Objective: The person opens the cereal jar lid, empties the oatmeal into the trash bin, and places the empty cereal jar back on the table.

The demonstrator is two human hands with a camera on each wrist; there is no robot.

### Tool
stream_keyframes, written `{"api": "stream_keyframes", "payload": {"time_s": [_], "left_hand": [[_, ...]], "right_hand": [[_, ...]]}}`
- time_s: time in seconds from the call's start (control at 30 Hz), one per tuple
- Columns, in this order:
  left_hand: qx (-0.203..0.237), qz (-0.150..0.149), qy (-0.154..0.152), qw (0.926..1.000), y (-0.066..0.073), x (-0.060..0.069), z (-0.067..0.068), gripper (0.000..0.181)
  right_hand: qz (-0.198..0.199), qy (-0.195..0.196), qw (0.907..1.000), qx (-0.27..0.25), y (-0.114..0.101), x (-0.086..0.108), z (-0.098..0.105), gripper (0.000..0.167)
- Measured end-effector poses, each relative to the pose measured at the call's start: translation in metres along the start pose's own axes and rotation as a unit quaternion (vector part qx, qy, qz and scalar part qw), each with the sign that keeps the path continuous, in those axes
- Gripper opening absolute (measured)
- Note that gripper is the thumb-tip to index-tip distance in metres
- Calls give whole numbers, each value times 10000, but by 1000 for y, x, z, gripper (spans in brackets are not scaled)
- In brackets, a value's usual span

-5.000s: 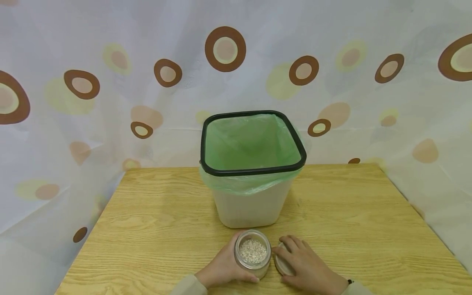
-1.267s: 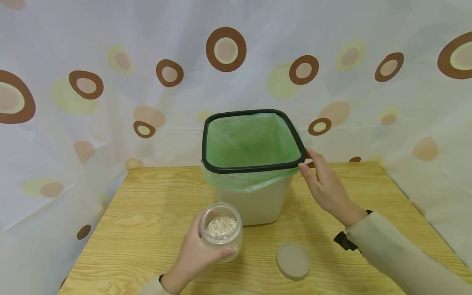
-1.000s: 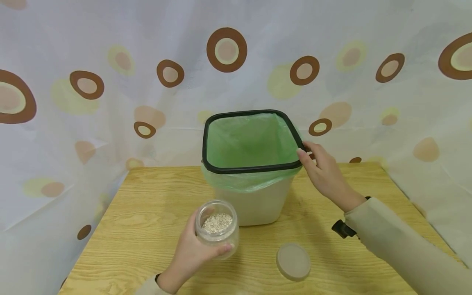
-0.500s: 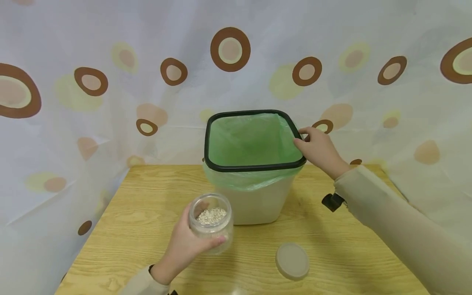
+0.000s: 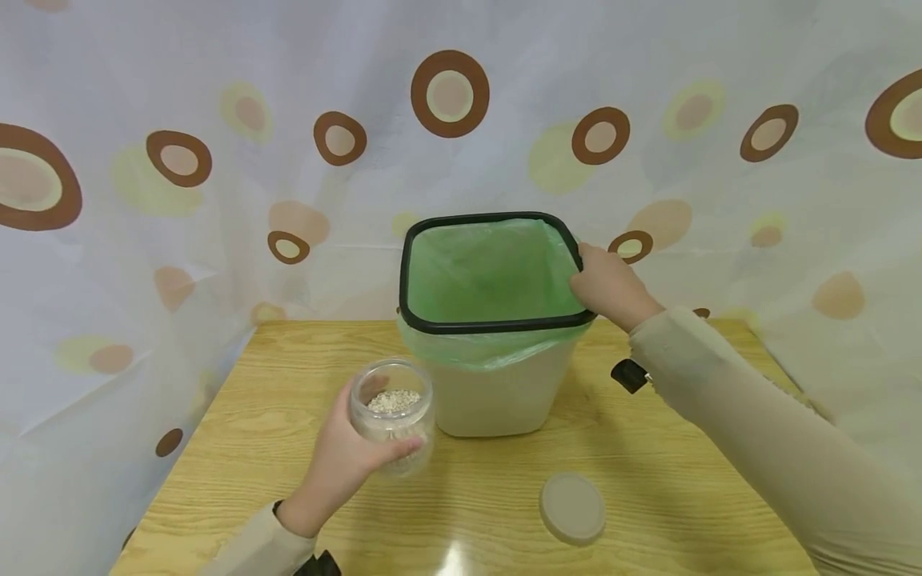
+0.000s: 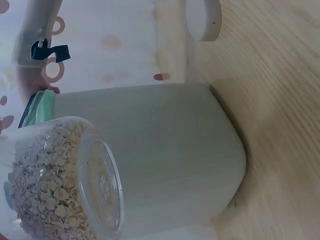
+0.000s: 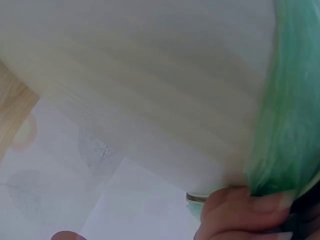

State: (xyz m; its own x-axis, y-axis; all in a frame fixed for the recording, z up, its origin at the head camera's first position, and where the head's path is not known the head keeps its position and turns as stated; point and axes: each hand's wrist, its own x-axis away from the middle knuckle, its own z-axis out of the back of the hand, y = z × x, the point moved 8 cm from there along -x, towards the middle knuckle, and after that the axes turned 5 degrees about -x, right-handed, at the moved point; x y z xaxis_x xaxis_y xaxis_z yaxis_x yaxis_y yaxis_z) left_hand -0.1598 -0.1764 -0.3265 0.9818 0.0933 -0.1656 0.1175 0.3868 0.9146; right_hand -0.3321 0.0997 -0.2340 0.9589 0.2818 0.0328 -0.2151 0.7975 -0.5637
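Note:
In the head view my left hand (image 5: 338,452) grips a clear jar (image 5: 419,428) of oat flakes, raised off the table just left of the bin. The left wrist view shows the jar (image 6: 55,185) partly filled with flakes. My right hand (image 5: 612,284) holds the right side of the black rim (image 5: 497,327) of a white trash bin (image 5: 497,400). A green bag (image 5: 490,272) lines this bin and folds over its edge. Curled fingers (image 7: 245,212) lie against rim and bag in the right wrist view. The jar's lid (image 5: 572,508) rests on the table.
The wooden table (image 5: 288,384) carries the bin near its middle. Behind and along both sides hangs a white curtain (image 5: 360,48) printed with brown and pale circles.
The jar has been raised from the table and carried left in my left hand. My right hand has left the lid, reached the bin's rim and slid back along it, closing around it.

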Motion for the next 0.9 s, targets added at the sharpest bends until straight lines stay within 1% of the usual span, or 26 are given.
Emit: {"api": "stream_keyframes", "payload": {"time_s": [0.2,0.43,0.6,0.9], "left_hand": [[-133,0,187,9997,7,-9,15,88],[-185,-9,273,9995,15,-16,28,86],[-243,-105,328,9991,25,-22,37,84],[-383,-139,456,9981,41,-38,55,85]], "right_hand": [[38,27,9995,318,-4,0,0,57],[-65,-26,9999,120,-3,1,-1,62],[-68,-13,9998,160,-2,1,-2,62],[-50,7,9998,207,-1,0,-1,61]]}}
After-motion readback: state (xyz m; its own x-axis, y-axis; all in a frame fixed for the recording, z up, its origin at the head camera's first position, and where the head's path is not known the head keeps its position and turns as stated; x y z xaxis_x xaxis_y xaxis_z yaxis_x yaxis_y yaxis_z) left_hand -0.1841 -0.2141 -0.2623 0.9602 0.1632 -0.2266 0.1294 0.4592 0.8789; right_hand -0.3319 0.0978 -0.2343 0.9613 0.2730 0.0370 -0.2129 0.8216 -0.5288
